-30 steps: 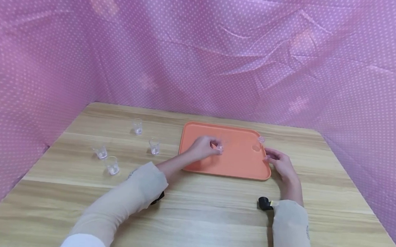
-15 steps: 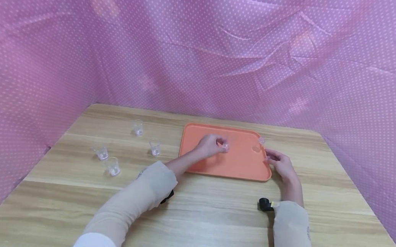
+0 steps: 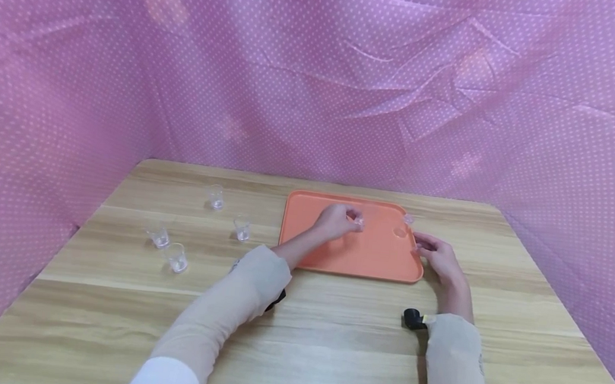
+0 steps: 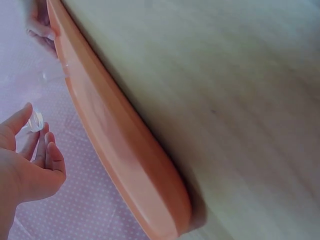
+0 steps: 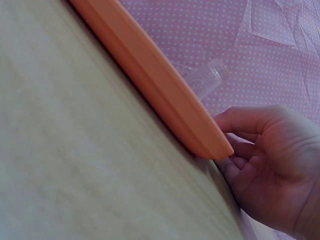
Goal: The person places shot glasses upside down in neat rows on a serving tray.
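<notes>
My left hand (image 3: 335,222) pinches a small clear cup (image 3: 359,221) between thumb and fingers over the middle of the orange tray (image 3: 356,261). In the left wrist view the cup (image 4: 36,121) shows at the fingertips, above the tray rim. Another clear cup (image 3: 408,218) stands upside down near the tray's right end; the right wrist view shows this cup (image 5: 207,79) behind the rim. At the tray's right edge my right hand (image 3: 439,261) grips the rim, thumb on top and the other fingers curled at its outer side.
Several clear cups stand left of the tray on the wooden table (image 3: 329,336): one far back (image 3: 216,197), one closer to the tray (image 3: 242,228), and a pair whose front cup (image 3: 176,258) is nearest. A pink dotted cloth (image 3: 314,97) hangs around the table.
My left hand has moved right across the tray, carrying the pinched cup a short way toward the upside-down one. My right hand has stayed at the tray's edge.
</notes>
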### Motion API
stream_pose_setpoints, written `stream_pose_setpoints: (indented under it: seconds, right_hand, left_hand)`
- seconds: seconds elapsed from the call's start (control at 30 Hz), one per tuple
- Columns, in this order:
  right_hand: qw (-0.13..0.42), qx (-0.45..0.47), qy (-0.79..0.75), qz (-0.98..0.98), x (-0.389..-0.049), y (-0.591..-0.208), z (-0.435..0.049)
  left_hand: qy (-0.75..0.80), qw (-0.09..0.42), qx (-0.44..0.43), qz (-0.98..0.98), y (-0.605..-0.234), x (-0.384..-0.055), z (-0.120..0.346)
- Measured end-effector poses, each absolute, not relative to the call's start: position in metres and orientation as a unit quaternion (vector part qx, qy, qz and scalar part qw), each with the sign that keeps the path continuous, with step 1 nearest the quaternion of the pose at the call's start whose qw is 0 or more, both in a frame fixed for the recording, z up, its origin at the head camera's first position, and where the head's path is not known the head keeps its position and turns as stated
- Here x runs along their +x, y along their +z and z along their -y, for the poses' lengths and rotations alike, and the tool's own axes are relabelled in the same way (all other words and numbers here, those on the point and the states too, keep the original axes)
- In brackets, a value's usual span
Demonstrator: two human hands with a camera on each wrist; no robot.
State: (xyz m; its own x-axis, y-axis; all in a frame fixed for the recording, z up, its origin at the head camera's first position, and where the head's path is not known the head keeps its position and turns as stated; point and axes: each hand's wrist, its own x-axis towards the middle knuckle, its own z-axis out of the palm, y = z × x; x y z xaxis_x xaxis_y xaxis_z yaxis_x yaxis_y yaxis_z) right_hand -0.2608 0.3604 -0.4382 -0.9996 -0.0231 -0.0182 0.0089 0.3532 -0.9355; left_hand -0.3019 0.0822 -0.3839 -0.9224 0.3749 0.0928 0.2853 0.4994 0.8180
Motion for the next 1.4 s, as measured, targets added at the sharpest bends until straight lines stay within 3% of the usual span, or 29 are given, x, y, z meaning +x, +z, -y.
stream_pose_setpoints:
  seconds: [1.4]
  right_hand:
    - [0.000, -0.020, -0.593, -0.805, -0.253, -0.439, -0.353]
  left_hand:
    - [0.412, 0.050, 0.176, -0.893, -0.375, -0.307, -0.118]
